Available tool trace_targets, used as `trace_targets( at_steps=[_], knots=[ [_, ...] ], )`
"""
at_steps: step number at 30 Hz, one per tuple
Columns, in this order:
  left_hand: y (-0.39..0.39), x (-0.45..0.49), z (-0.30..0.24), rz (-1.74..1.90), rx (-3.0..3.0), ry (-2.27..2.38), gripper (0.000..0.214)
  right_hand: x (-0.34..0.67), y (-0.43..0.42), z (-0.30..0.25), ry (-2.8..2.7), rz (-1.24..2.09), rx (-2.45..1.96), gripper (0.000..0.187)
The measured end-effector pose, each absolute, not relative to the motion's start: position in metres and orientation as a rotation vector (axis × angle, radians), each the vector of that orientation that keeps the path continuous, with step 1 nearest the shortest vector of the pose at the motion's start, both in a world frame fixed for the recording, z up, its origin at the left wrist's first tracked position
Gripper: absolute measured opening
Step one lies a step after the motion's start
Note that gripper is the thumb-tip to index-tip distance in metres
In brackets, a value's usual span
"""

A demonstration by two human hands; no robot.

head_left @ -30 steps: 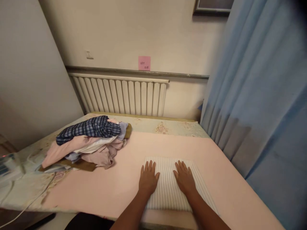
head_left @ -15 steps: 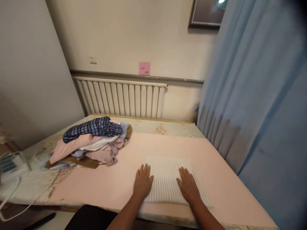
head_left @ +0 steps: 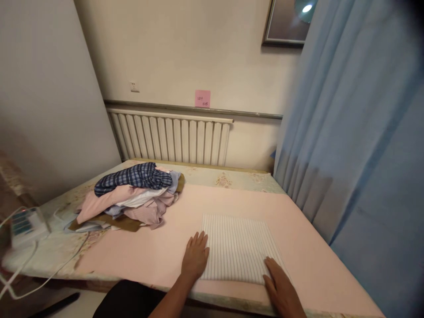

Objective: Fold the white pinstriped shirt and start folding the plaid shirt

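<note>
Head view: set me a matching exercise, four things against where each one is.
1 striped cloth
2 clothes pile
3 pink note
4 blue curtain

a on the wall above the radiator
b hanging at the right
c heaped at the left, farther back
d lying flat between the left hand and the right hand

Pairs: 1-d, 2-c, 3-a, 4-b.
</note>
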State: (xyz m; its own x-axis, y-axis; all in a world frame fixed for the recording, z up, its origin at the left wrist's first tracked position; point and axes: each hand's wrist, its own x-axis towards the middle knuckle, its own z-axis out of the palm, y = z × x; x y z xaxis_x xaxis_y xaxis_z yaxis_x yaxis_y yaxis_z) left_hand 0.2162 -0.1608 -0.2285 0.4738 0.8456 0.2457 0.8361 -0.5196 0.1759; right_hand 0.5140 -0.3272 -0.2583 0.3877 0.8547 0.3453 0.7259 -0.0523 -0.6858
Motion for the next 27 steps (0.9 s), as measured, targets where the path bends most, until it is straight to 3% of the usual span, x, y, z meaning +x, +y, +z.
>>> trace_targets(
  at_steps=[4, 8, 16, 21, 27],
  knots=[
    [-0.160, 0.215, -0.231, 0.524, 2.661, 1.521, 0.047, 0.547, -0.340, -0.256, -1.100, 0.165, -1.998, 0.059],
    [-0.159, 0.215, -0.232, 0.564, 2.658, 1.510, 0.046, 0.579, -0.346, -0.250, -0.806, 0.341, -2.122, 0.062],
    [-0.153, 0.216, -0.235, 0.609, 2.648, 1.491, 0.046, 0.564, -0.353, -0.246, -0.216, 0.622, -1.533, 0.049],
    [-0.152, 0.217, -0.234, 0.635, 2.610, 1.494, 0.046, 0.541, -0.365, -0.246, -0.126, 0.783, -1.234, 0.042],
    [-0.156, 0.216, -0.230, 0.741, 2.470, 1.608, 0.048, 0.525, -0.360, -0.237, -0.068, 0.933, -1.165, 0.037]
  ],
)
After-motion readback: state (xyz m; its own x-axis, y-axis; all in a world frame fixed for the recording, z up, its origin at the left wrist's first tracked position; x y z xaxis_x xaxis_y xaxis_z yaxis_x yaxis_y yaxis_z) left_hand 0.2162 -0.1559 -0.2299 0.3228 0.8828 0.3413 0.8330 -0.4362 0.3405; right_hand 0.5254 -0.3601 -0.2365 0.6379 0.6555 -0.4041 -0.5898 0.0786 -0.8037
